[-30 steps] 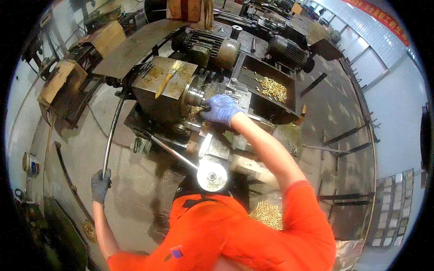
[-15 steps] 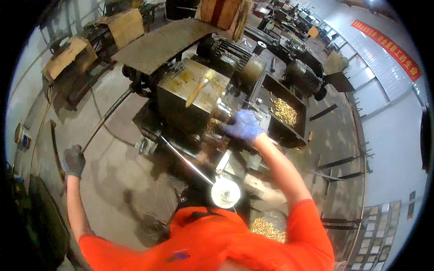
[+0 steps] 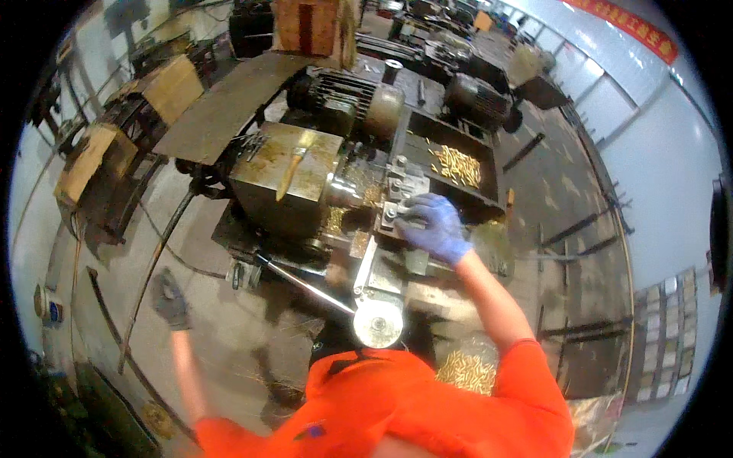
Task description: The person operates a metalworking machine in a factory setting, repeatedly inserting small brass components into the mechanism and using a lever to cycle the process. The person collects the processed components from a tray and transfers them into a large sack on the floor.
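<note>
In a blue glove, my right hand is at the metal tool block of a small lathe, its fingers curled and pointing left. Whatever they hold, if anything, is too small to make out. To their left the shiny spindle nose sticks out of the box-shaped headstock, with brass chips below it. My left hand, in a dark grey glove, is somewhat blurred. It hangs just right of a long lever rod, apart from it, fingers loosely extended.
A brush lies on the headstock. Brass pieces fill part of a tray behind my right hand; more lie in a container beside my body. A handle and round metal disc jut towards me. Motors stand behind.
My left hand has let go of the lever rod and moved to the right of it. My right hand has drawn back from the spindle nose to the tool block. The view has shifted.
</note>
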A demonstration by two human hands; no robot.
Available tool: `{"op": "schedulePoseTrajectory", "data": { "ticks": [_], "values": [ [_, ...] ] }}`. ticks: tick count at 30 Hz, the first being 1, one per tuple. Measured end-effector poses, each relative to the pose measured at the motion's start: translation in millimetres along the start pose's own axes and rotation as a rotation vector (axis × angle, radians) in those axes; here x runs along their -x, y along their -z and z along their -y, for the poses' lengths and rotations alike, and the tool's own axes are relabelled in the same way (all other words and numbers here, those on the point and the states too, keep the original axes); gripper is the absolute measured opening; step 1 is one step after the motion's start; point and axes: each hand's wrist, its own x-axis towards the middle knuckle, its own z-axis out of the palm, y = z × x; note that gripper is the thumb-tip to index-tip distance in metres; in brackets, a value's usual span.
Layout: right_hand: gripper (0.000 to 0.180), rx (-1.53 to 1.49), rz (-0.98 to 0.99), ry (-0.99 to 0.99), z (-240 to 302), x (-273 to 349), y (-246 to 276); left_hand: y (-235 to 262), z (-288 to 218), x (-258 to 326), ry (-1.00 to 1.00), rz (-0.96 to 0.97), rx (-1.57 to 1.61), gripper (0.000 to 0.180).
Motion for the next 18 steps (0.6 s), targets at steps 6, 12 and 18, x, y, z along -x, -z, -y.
{"op": "schedulePoseTrajectory", "data": {
  "ticks": [6, 12, 18],
  "values": [
    [0.021, 0.179, 0.049, -0.417, -41.5, 127.7, 79.4, -139.3, -22.6, 78.9, 0.25, 0.875, -0.203, 0.059],
    [0.03, 0.24, 0.212, -0.889, -66.3, 229.9, 114.1, -144.7, 1.0, 23.7, -0.172, 1.019, -0.735, 0.045],
    [0.043, 0.139, 0.194, -1.13, -149.2, 268.9, 135.7, -131.4, -36.4, 1.9, -0.045, 0.958, -0.432, 0.034]
  ]
}}
